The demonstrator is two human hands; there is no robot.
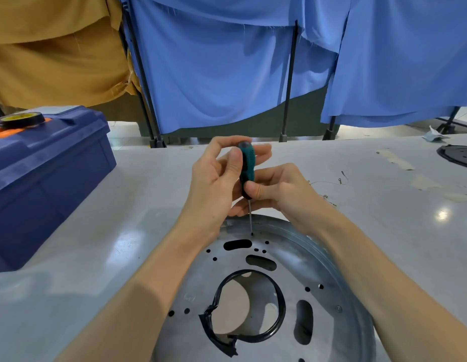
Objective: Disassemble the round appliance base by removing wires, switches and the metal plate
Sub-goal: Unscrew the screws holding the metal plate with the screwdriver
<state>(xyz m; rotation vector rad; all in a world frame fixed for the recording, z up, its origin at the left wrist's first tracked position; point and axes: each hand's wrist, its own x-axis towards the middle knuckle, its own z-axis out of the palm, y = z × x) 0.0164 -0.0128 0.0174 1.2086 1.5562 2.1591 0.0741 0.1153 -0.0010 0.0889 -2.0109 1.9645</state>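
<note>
The round metal plate (315, 259) of the appliance base lies on the grey table right in front of me, with several holes and slots and a black taped ring (278, 317) around its central opening. A teal-and-black screwdriver (248, 168) stands upright with its thin shaft tip in a screw hole near the plate's far rim. My left hand (216, 178) pinches the top of the handle between thumb and fingers. My right hand (282, 190) grips the handle's lower part.
A blue plastic toolbox (44, 184) with a roll of black tape (21, 120) on its lid stands at the left. Thin loose wires (331, 182) lie to the right. A dark round part (459, 155) sits at the far right edge. Blue and yellow curtains hang behind the table.
</note>
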